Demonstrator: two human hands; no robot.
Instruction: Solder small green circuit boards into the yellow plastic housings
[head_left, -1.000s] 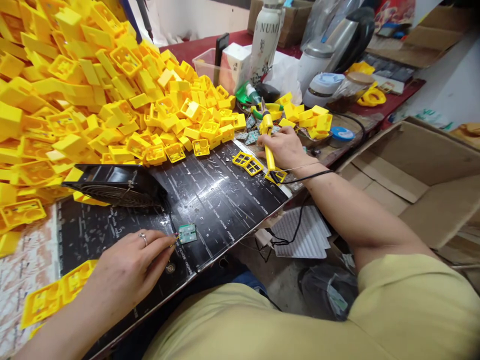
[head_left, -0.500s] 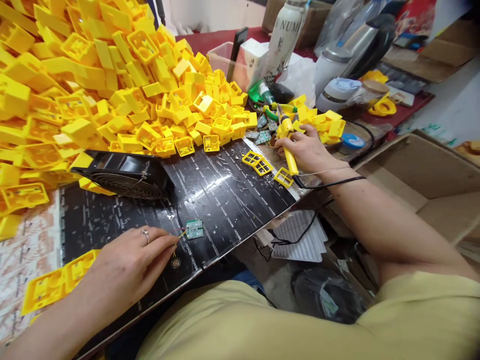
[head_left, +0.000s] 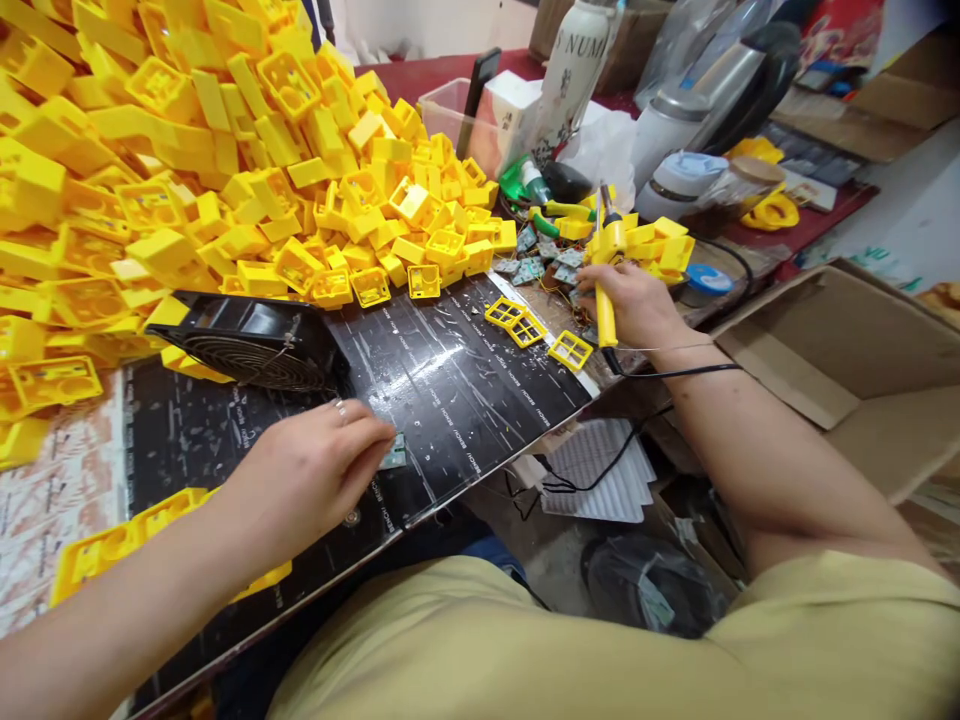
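Observation:
My left hand [head_left: 315, 475] is closed in a pinch, its fingertips over the left edge of a small green circuit board [head_left: 395, 452] on the black bench top. What the pinch holds is hidden behind the fingers. A small round part [head_left: 351, 517], partly covered, lies just below that hand. At the right, my right hand [head_left: 631, 305] is wrapped round the yellow handle of a soldering iron [head_left: 606, 312], whose tip points up and away. Beyond that hand are loose circuit boards [head_left: 529, 270] with thin wires, and green-and-yellow-handled pliers [head_left: 545, 222].
A big heap of yellow plastic housings [head_left: 247, 190] fills the back left. A black fan [head_left: 251, 342] stands before it. Yellow window-like frames [head_left: 570, 350] lie near the bench's right edge. An open cardboard box [head_left: 832, 360] is at right, bottles and a kettle [head_left: 750, 90] behind.
My left hand has moved right and up, from the thin wires to the circuit board's edge. My right hand has shifted slightly right, and the soldering iron stands more upright.

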